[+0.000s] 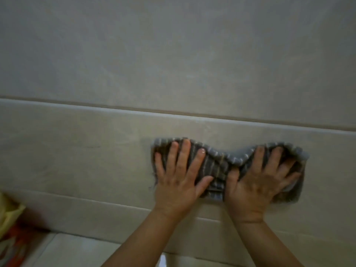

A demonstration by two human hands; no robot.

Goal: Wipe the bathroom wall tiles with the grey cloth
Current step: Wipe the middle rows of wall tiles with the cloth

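Observation:
A grey ribbed cloth (pixel 219 166) is spread against the beige wall tiles (pixel 92 151), low on the wall and right of centre. My left hand (pixel 179 180) presses its left half flat with straight, spread fingers. My right hand (pixel 260 182) presses the right half the same way, fingers splayed toward the upper right. The cloth bunches into a dip between the two hands. Its lower edge is partly hidden under my palms.
A dark grout line (pixel 173 110) runs across the wall above the cloth. Pale floor tiles (pixel 77 251) meet the wall at the bottom. A yellow and orange bundle (pixel 9 224) sits in the bottom left corner.

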